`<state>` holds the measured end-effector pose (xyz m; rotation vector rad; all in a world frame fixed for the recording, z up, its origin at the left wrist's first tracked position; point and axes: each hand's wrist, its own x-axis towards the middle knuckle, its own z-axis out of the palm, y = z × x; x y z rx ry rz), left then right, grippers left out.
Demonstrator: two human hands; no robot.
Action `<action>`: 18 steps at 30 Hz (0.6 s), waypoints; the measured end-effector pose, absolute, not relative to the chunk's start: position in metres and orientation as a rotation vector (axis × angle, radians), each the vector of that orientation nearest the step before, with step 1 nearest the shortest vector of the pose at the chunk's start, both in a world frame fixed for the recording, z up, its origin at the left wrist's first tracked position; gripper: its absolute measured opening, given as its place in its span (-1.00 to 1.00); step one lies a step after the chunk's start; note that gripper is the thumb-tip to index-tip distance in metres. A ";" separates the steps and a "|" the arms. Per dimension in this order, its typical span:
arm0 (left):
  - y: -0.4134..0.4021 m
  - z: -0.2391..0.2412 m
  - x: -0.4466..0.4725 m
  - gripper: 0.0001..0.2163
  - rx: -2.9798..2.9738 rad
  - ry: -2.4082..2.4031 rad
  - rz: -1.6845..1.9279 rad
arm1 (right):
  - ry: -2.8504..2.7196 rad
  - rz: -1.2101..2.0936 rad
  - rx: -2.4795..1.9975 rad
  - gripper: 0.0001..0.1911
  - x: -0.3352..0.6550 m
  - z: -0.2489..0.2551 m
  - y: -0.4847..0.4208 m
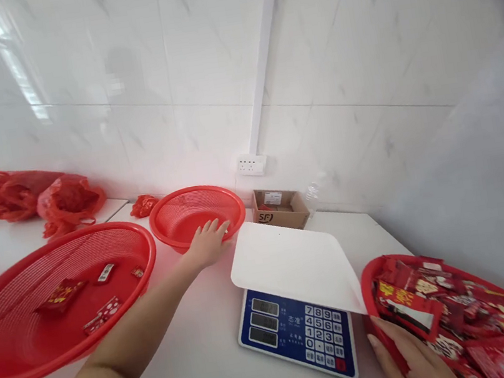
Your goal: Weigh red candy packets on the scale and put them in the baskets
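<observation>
My left hand [210, 244] reaches out over the near right rim of a small red plastic basket [179, 245], its fingers spread. Whether it touches the rim I cannot tell. At the lower right, my right hand [412, 357] grips the rim of another red basket [368, 279], which is full of red snack packets [468, 302]. Between the hands stands a digital scale [297, 334] with a blue keypad panel; nothing lies on its white weighing pan [291, 259].
A large red basket [146, 255] at the left holds several small packets [62, 294]. Red plastic bags [69, 200] lie along the back left. An open cardboard box [283, 209] stands by the wall, below a socket [251, 164]. The white table [187, 356] carries everything.
</observation>
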<state>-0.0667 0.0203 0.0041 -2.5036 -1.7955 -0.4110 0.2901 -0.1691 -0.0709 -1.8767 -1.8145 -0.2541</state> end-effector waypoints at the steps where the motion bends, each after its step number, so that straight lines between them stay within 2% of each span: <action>1: 0.015 0.000 -0.073 -0.54 -2.510 -1.813 -0.376 | -1.794 -0.273 -1.869 -0.52 0.287 -0.069 -0.171; 6: 0.008 -0.019 -0.099 -0.59 -2.480 -1.807 -0.365 | -1.745 -0.284 -1.891 -0.59 0.267 -0.055 -0.175; 9: 0.011 -0.036 -0.101 -0.62 -2.354 -1.653 -0.761 | -1.692 -0.266 -1.947 -0.62 0.259 -0.048 -0.174; 13: -0.011 -0.064 -0.081 -0.71 -2.422 -1.090 -1.291 | -1.656 -0.184 -1.908 -0.65 0.257 -0.036 -0.180; 18: -0.043 -0.089 -0.063 -0.76 -2.528 -0.861 -1.493 | -1.511 -0.300 -1.984 -0.60 0.281 -0.004 -0.205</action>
